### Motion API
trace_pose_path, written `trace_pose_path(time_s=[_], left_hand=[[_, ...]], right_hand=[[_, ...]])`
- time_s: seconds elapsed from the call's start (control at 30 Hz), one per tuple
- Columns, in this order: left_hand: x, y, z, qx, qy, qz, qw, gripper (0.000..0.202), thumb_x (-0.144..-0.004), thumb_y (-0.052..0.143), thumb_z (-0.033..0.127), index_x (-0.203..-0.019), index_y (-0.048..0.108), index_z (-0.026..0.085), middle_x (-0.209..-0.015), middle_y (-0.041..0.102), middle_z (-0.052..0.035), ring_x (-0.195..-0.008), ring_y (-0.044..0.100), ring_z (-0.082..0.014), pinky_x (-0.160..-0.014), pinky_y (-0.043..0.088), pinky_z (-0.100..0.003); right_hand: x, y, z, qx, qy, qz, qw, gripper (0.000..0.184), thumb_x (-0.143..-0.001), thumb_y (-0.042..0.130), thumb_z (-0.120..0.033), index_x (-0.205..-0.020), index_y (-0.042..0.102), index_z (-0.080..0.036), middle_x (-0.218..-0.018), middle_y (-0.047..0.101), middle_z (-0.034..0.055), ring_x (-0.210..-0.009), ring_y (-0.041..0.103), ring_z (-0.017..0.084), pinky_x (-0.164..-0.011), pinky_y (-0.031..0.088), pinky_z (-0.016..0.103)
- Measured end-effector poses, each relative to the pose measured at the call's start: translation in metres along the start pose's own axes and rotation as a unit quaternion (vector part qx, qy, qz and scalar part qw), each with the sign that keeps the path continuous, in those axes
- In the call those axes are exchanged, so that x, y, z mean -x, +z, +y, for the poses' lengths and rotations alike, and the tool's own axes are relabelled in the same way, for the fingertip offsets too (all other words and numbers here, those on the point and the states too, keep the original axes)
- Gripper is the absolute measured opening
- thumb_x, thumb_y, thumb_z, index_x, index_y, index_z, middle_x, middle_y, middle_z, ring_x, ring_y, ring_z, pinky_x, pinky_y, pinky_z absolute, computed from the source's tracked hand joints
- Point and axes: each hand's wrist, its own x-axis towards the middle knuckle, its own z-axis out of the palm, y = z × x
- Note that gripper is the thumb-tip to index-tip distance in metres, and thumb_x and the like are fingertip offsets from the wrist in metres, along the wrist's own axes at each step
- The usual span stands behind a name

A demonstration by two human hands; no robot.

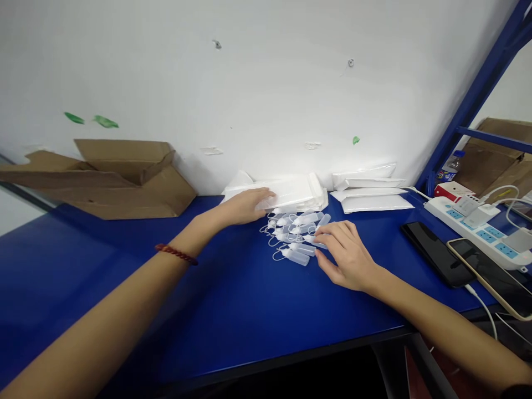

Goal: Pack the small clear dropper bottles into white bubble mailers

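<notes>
My left hand [245, 206] lies flat, fingers stretched, on a stack of white plastic bags [291, 191] against the wall. Several small clear dropper bottles [297, 233] with white caps lie in a cluster on the blue table [233, 299] just in front of the stack. At the cluster's right edge my right hand [347, 255] has its fingers curled, and the fingertips touch one of the bottles [318, 241]. A red bead bracelet [177, 254] is on my left wrist.
An open cardboard box [120, 177] sits at the back left. More white bags [369, 191] lie to the right of the stack. Two phones [436, 252] and a white power strip [477, 230] with plugs and cables occupy the right side. A blue shelf post [474, 100] rises there.
</notes>
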Motion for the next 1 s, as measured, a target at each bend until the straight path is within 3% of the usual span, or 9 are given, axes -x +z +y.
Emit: trace_pose_path(time_s=[0.23,0.37,0.43,0.53,0.6,0.7,0.8,0.9,1.0], left_hand=[[0.016,0.001,0.023,-0.127,-0.059,0.054,0.989,0.033,-0.088,0.036,0.021,-0.097,0.067,0.012,-0.101,0.072,-0.0196,-0.095,0.067,-0.0355,-0.075,0.05,-0.042],[0.029,0.001,0.033,-0.154,-0.081,0.175,0.969,0.035,-0.093,0.033,0.022,-0.091,0.067,0.013,-0.092,0.072,-0.0199,-0.088,0.069,-0.0344,-0.069,0.051,-0.042],[0.037,0.004,0.043,-0.158,-0.021,0.277,0.947,0.031,-0.094,0.038,0.02,-0.093,0.068,0.014,-0.094,0.073,-0.0179,-0.088,0.07,-0.0318,-0.071,0.053,-0.042],[0.05,0.011,0.071,-0.159,0.154,0.394,0.892,0.023,-0.092,0.048,0.013,-0.102,0.068,0.014,-0.102,0.074,-0.0158,-0.094,0.07,-0.0278,-0.078,0.056,-0.04],[0.059,0.015,0.096,-0.157,0.253,0.429,0.853,0.025,-0.091,0.051,0.007,-0.109,0.066,0.013,-0.106,0.073,-0.0146,-0.101,0.069,-0.0263,-0.08,0.058,-0.038],[0.066,0.017,0.123,-0.146,0.304,0.44,0.832,0.023,-0.089,0.054,0.005,-0.107,0.065,0.011,-0.106,0.073,-0.0137,-0.103,0.069,-0.0253,-0.081,0.058,-0.036],[0.064,0.015,0.123,-0.072,0.252,0.434,0.862,0.012,-0.09,0.057,0.015,-0.097,0.068,0.015,-0.101,0.075,-0.0104,-0.096,0.071,-0.0234,-0.08,0.059,-0.035],[0.061,0.009,0.104,0.054,0.091,0.415,0.904,0.019,-0.092,0.055,0.027,-0.099,0.068,0.016,-0.112,0.071,-0.0137,-0.105,0.067,-0.0267,-0.086,0.057,-0.041],[0.062,-0.003,0.089,0.248,-0.066,0.328,0.909,0.036,-0.088,0.058,0.039,-0.114,0.066,0.016,-0.124,0.066,-0.0153,-0.109,0.064,-0.0293,-0.088,0.055,-0.044]], right_hand=[[0.001,0.002,0.008,0.012,0.017,-0.005,1.0,0.014,-0.091,0.049,-0.016,-0.101,0.058,-0.014,-0.099,0.067,0.0123,-0.093,0.061,0.023,-0.081,0.044,0.04],[0.0,0.0,0.018,0.059,0.036,-0.014,0.997,0.025,-0.09,0.05,-0.017,-0.114,0.058,-0.013,-0.111,0.065,0.0164,-0.104,0.06,0.028,-0.086,0.044,0.043],[-0.001,-0.002,0.023,0.115,0.031,0.003,0.993,0.036,-0.089,0.05,-0.016,-0.124,0.053,-0.011,-0.121,0.062,0.02,-0.115,0.056,0.031,-0.091,0.043,0.046],[-0.001,-0.005,0.032,0.211,0.014,0.045,0.976,0.047,-0.088,0.051,-0.013,-0.135,0.047,-0.013,-0.134,0.056,0.0219,-0.128,0.049,0.034,-0.1,0.037,0.051],[0.001,-0.004,0.037,0.247,0.006,0.044,0.968,0.049,-0.087,0.049,-0.008,-0.136,0.048,-0.017,-0.139,0.054,0.0199,-0.132,0.047,0.033,-0.105,0.03,0.057],[0.005,-0.001,0.046,0.254,-0.003,-0.004,0.967,0.048,-0.086,0.041,0.0,-0.129,0.054,-0.019,-0.136,0.057,0.0177,-0.128,0.052,0.028,-0.107,0.027,0.06],[0.009,0.0,0.055,0.26,-0.003,-0.017,0.965,0.048,-0.086,0.039,0.002,-0.127,0.056,-0.017,-0.133,0.06,0.0178,-0.125,0.055,0.027,-0.107,0.031,0.058],[0.01,-0.004,0.06,0.262,0.001,0.009,0.965,0.054,-0.084,0.04,0.005,-0.129,0.055,-0.021,-0.137,0.057,0.0155,-0.129,0.052,0.027,-0.106,0.029,0.06],[0.008,-0.011,0.059,0.237,0.001,0.038,0.971,0.058,-0.083,0.041,0.006,-0.128,0.054,-0.028,-0.142,0.053,0.0114,-0.133,0.047,0.027,-0.107,0.027,0.061]])
